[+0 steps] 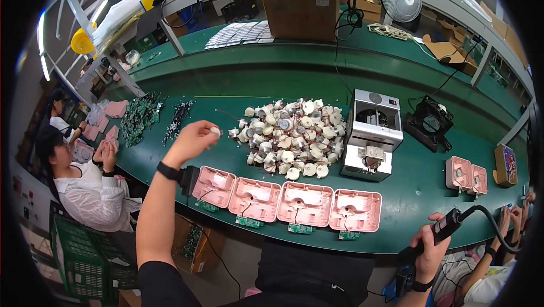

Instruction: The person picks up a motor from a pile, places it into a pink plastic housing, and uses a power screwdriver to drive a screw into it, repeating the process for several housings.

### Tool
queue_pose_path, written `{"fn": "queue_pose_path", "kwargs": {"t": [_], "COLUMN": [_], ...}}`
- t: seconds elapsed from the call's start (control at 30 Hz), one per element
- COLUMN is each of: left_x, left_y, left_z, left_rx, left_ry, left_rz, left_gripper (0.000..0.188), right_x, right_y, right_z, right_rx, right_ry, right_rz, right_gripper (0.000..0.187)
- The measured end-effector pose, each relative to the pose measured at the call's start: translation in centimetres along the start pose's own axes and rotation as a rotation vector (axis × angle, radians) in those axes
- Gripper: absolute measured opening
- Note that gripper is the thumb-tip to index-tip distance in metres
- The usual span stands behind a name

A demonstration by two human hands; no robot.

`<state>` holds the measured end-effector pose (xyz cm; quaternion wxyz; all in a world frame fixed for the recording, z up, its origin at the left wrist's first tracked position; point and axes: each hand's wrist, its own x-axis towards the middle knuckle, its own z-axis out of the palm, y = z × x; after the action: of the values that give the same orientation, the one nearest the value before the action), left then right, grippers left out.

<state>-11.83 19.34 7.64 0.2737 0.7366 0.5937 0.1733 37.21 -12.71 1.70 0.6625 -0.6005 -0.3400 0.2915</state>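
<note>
My left hand [195,141] is raised over the bench, left of a heap of small motors with white plastic caps [294,137]. Thumb and fingers pinch a small white round part [215,131]. Below it, pink plastic housings [306,202] stand in a row along the bench's near edge, open side up. Green circuit boards [300,229] lie at their near sides on short black wires. At the front right, my right hand [429,253] is wrapped round a black electric screwdriver [446,225] with a thick cord; its tip cannot be made out.
A silver-and-white machine [374,137] stands right of the heap, beside a black fan [432,120]. Circuit boards [140,117] and small dark parts [178,120] lie at the left. Two pink housings [459,174] sit at the right. Co-workers [88,191] work on both sides.
</note>
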Motion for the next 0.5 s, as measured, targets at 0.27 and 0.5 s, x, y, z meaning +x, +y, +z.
{"fn": "queue_pose_path", "kwargs": {"t": [0.27,0.5], "left_x": [-8.2,-13.0], "left_y": [9.9,15.8], "left_z": [5.1,16.1], "left_rx": [-1.193,-0.841], "left_ry": [-0.437,-1.053], "left_rz": [-0.065,0.036], "left_gripper": [0.037,0.037], "right_x": [-0.7,0.0], "right_y": [-2.4,-5.3], "right_z": [1.5,8.8], "right_rx": [0.206,-0.020], "right_ry": [-0.071,-0.746], "right_rz": [0.125,0.272], "right_gripper": [0.036,0.041]}}
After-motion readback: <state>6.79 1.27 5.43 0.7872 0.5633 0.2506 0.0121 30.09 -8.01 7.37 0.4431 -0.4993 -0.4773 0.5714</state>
